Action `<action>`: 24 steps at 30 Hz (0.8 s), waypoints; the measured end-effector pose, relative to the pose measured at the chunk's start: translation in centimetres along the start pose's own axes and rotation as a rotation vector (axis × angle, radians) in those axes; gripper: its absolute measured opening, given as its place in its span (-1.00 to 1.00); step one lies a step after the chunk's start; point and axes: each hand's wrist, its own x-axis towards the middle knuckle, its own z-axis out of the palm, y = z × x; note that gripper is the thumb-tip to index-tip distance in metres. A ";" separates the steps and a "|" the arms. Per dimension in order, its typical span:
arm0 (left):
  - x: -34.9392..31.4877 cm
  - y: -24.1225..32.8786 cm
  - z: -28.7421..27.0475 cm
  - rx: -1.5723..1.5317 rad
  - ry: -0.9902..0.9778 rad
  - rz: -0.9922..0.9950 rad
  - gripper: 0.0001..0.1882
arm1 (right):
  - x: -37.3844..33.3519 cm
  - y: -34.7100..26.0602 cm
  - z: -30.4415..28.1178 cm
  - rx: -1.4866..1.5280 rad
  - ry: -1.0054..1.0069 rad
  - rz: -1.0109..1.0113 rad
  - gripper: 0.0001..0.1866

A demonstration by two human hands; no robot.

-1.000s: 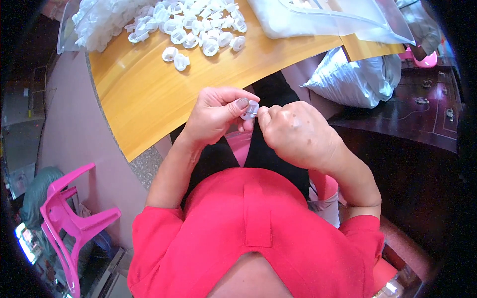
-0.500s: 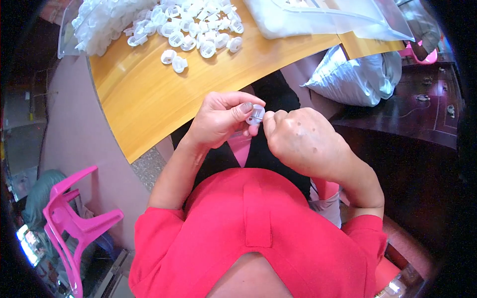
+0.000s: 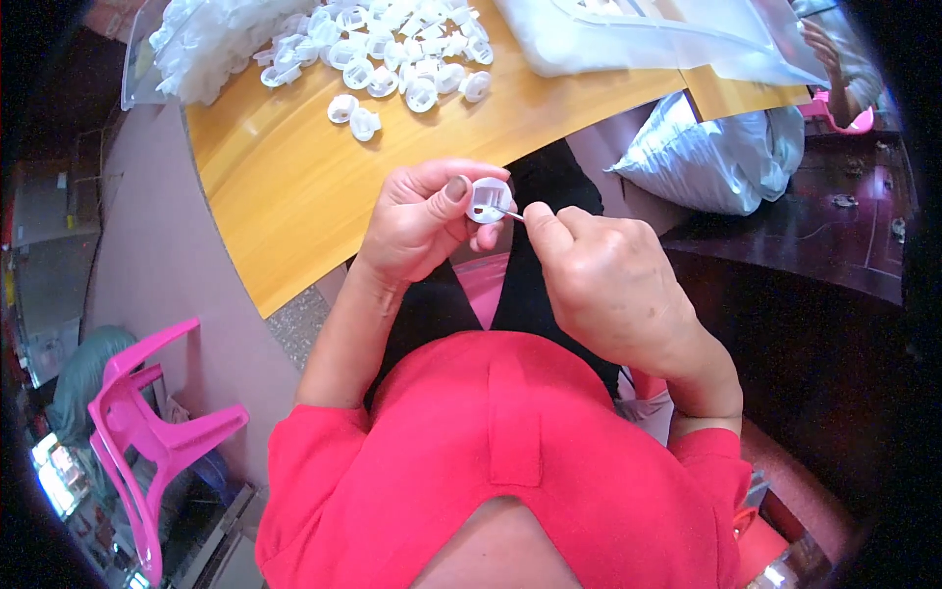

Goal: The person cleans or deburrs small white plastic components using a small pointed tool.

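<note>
Between the thumb and fingers of my left hand point(image 3: 417, 218) is a small round white plastic part point(image 3: 490, 199), its hollow, slotted face turned up. My right hand point(image 3: 610, 273) is closed around a thin metal tool point(image 3: 515, 215); its handle is hidden in my fist, so its exact kind cannot be seen. The tool's tip reaches into the opening of the part. Both hands are raised over my lap, just off the near edge of the table. On the tabletop beyond lies a pile of similar white plastic parts point(image 3: 422, 93), two of them a little apart from the rest.
The wooden table point(image 3: 294, 196) curves across the front. A clear bin of white pieces point(image 3: 196, 54) stands far left, a translucent plastic container point(image 3: 628, 49) far right. A pale sack point(image 3: 702, 157) sits below at right. A pink chair point(image 3: 162, 447) stands left; another person's hand point(image 3: 822, 49) shows far right.
My right hand has drawn back a little, showing more of the metal tool. My left hand has turned the white part so its hollow face shows. The other person's hand has come into sight.
</note>
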 end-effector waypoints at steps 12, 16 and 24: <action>-0.1 -0.1 0.2 0.154 0.079 -0.049 -0.66 | 1.1 -0.3 0.7 -0.057 -0.087 0.016 -0.86; -0.2 0.0 0.1 0.183 0.103 -0.081 -0.68 | 1.3 -0.2 0.8 -0.087 -0.115 -0.017 -0.88; -0.3 0.0 0.2 0.143 0.114 -0.125 -0.73 | 1.2 -0.4 1.1 -0.269 -0.080 -0.157 -0.91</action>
